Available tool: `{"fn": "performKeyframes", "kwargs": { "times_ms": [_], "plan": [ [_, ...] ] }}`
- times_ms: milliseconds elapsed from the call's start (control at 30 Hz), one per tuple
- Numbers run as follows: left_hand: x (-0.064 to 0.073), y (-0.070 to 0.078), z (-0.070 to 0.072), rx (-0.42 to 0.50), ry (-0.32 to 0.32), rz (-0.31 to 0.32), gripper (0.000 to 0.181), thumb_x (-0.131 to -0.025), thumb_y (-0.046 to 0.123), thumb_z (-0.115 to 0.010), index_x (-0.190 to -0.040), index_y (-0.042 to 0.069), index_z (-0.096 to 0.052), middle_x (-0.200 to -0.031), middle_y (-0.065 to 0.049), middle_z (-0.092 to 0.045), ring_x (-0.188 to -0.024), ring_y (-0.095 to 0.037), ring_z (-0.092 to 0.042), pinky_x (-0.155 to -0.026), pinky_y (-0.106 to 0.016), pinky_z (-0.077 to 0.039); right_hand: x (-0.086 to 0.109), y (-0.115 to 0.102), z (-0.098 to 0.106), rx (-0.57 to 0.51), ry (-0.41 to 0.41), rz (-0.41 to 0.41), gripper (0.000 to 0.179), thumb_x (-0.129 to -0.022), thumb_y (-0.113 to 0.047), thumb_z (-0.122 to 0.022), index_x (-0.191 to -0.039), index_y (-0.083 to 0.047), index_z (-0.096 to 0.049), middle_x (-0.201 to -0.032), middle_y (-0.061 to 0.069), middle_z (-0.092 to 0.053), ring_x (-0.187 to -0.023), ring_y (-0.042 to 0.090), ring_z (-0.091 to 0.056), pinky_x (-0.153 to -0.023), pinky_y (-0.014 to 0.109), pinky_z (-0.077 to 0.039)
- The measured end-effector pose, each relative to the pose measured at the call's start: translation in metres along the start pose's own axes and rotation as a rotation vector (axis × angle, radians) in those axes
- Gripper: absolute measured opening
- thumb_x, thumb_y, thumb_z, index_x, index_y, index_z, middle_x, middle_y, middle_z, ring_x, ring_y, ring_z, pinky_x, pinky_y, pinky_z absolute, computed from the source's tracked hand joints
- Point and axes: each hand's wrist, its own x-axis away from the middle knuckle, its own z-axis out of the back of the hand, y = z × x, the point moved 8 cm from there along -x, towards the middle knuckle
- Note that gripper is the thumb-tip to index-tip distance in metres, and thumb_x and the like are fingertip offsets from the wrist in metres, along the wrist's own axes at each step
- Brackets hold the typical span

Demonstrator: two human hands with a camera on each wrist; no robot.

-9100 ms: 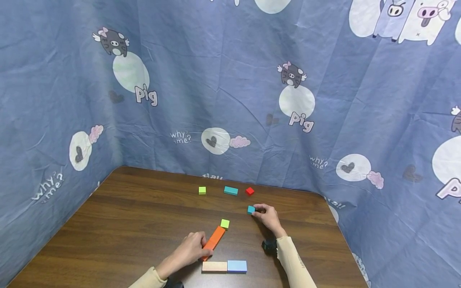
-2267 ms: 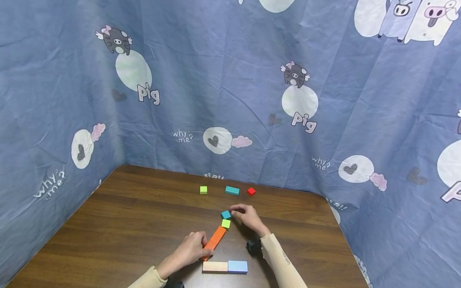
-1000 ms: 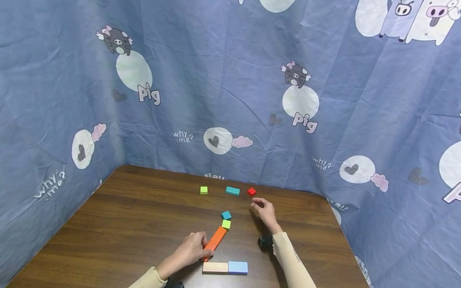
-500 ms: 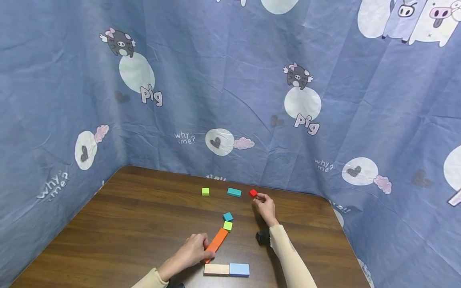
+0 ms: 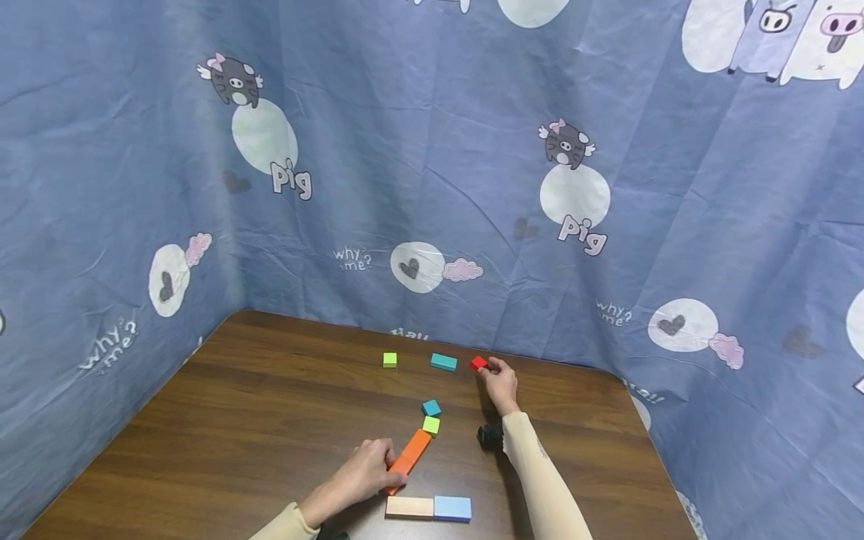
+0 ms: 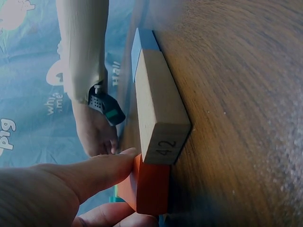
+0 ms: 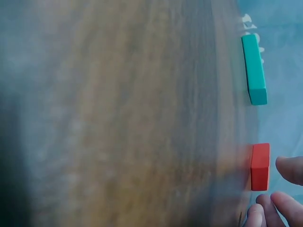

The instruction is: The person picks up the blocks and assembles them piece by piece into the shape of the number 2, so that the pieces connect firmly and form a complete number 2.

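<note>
My left hand (image 5: 364, 469) pinches the near end of a long orange block (image 5: 413, 452) between thumb and fingers; the left wrist view shows the thumb (image 6: 111, 170) along its side. Beyond its far end sit a lime green cube (image 5: 431, 425) and, past that, a teal cube (image 5: 431, 408) turned at an angle, forming a line. My right hand (image 5: 501, 386) is at a small red block (image 5: 478, 362) near the table's back. In the right wrist view, the thumb and fingertips are spread beside the red block (image 7: 260, 168), a gap showing between them.
A plain wooden block (image 5: 409, 508) and a light blue block (image 5: 452, 508) lie end to end close to me. Along the back are a lime green block (image 5: 389, 360) and a long teal block (image 5: 443, 362). Behind the brown table (image 5: 270, 405) hangs a blue printed cloth (image 5: 405, 150).
The teal cube went left in my right hand to beside the lime green cube and was let go. That hand then moved back and right to the red block. My left hand has stayed put.
</note>
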Motion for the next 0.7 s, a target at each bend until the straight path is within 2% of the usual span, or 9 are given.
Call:
{"fn": "performKeyframes", "kwargs": {
  "times_ms": [133, 233, 367, 533, 700],
  "plan": [
    [0.0001, 0.0000, -0.0001, 0.003, -0.001, 0.007, 0.034, -0.068, 0.024, -0.085, -0.072, 0.010, -0.053, -0.063, 0.006, -0.048, -0.056, -0.010, -0.039, -0.050, -0.023, -0.029, -0.0026, 0.0000, -0.0008, 0.032, 0.016, 0.008, 0.040, -0.080, -0.019, -0.073, -0.114, 0.000, -0.066, -0.108, 0.016, -0.069, -0.090, 0.028, -0.063, -0.078, 0.038, -0.047],
    [0.0000, -0.0007, -0.0003, 0.003, -0.001, 0.010, 0.034, -0.068, 0.024, -0.084, -0.072, 0.011, -0.053, -0.063, 0.006, -0.047, -0.056, -0.010, -0.039, -0.050, -0.022, -0.029, -0.0038, -0.0019, -0.0029, 0.065, 0.010, -0.008, 0.038, -0.082, -0.017, -0.071, -0.115, 0.002, -0.066, -0.112, 0.020, -0.068, -0.100, 0.034, -0.063, -0.087, 0.044, -0.046],
    [0.0007, -0.0007, -0.0002, 0.003, 0.005, -0.004, 0.034, -0.068, 0.024, -0.084, -0.072, 0.010, -0.053, -0.063, 0.006, -0.047, -0.055, -0.009, -0.039, -0.049, -0.022, -0.029, -0.0042, -0.0074, -0.0034, 0.115, 0.027, 0.001, 0.032, -0.086, -0.015, -0.069, -0.113, 0.003, -0.067, -0.111, 0.022, -0.067, -0.108, 0.038, -0.059, -0.094, 0.046, -0.042],
    [0.0013, 0.0007, -0.0005, 0.009, 0.013, -0.024, 0.035, -0.068, 0.022, -0.085, -0.072, 0.010, -0.053, -0.063, 0.006, -0.047, -0.055, -0.008, -0.038, -0.048, -0.022, -0.029, -0.0029, -0.0072, -0.0017, 0.134, 0.033, -0.001, 0.027, -0.087, -0.014, -0.069, -0.109, 0.002, -0.068, -0.107, 0.021, -0.066, -0.105, 0.038, -0.058, -0.092, 0.047, -0.041],
    [0.0014, 0.0009, 0.0006, 0.013, 0.011, -0.018, 0.034, -0.068, 0.022, -0.085, -0.072, 0.009, -0.053, -0.063, 0.006, -0.047, -0.055, -0.009, -0.039, -0.048, -0.022, -0.030, -0.0020, -0.0064, -0.0011, 0.126, 0.029, -0.012, 0.025, -0.087, -0.014, -0.069, -0.107, 0.001, -0.070, -0.105, 0.020, -0.068, -0.104, 0.037, -0.059, -0.092, 0.046, -0.042]
  ]
}}
